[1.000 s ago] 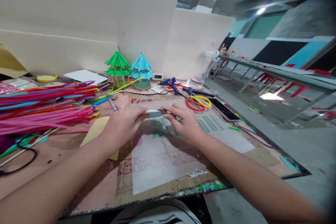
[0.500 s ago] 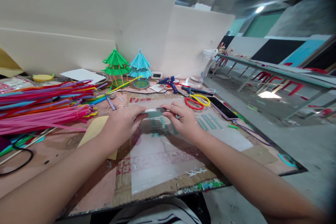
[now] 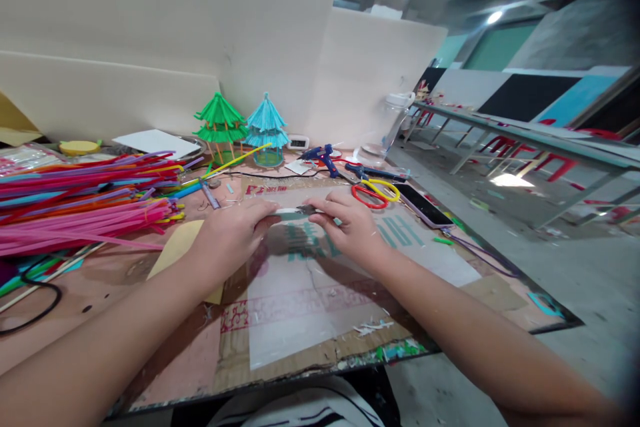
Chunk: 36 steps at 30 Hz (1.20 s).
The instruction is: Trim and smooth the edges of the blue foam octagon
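Observation:
Above a plastic sheet [image 3: 320, 307] with green and red print, my two hands meet. My left hand [image 3: 233, 230] is closed, pinching the left end of a thin, pale, flat piece [image 3: 287, 215] seen nearly edge-on. At its other end, my right hand [image 3: 347, 223] grips a small dark metal piece [image 3: 305, 209] between thumb and fingers, touching the pale piece. Its exact kind is too small to make out. Beyond my right hand lie scissors [image 3: 370, 196] with red and yellow handles. A blue glue gun [image 3: 327, 161] rests farther back.
Bundled pipe cleaners [image 3: 85, 213] cover the table's left side. A green pagoda model [image 3: 220, 123] and a light-blue one [image 3: 267, 123] stand at the back. A phone [image 3: 425, 205] and a clear jug [image 3: 385, 130] are on the right. White scraps [image 3: 373, 328] lie near the front edge.
The pale piece now looks a little thinner, tilted more edge-on. Both hands keep their grip in nearly the same place.

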Motion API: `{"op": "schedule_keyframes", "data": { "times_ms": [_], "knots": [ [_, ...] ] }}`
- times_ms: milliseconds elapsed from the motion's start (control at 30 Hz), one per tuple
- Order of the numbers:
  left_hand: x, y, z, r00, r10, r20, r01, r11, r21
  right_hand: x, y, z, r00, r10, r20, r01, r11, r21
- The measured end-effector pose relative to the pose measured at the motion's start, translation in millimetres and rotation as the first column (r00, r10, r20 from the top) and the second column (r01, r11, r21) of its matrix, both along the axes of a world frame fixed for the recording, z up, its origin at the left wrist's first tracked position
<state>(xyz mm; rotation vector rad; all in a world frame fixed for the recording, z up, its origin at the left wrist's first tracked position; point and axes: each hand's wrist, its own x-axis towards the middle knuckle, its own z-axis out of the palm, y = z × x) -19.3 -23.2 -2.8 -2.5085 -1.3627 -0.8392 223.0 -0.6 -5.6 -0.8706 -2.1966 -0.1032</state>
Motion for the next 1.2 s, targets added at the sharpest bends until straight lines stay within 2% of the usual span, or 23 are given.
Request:
{"op": "schedule_keyframes", "data": {
  "times_ms": [300, 533, 1067, 1200],
  "knots": [
    [-0.3, -0.2, 0.8, 0.999, 0.014, -0.040, -0.014, 1.000, -0.005, 0.3, 1.7, -3.2, 1.000, 0.014, -0.020, -0.014, 1.000, -0.024],
    [-0.1, 1.6, -0.2, 1.000, -0.004, 0.025, 0.005, 1.000, -0.019, -0.7, 0.4, -1.3, 0.999, -0.011, -0.044, 0.008, 0.998, -0.062],
    [1.0, -0.4, 0.8, 0.999, 0.003, -0.032, -0.002, 1.000, 0.029, 0.9, 2.9, -5.4, 1.000, -0.001, 0.028, -0.001, 0.998, 0.071],
    [1.4, -0.1, -0.3, 0.999, 0.004, -0.039, -0.003, 0.999, 0.035, 0.6, 2.5, -4.8, 1.000, 0.017, 0.009, -0.017, 0.999, 0.051]
  ]
}}
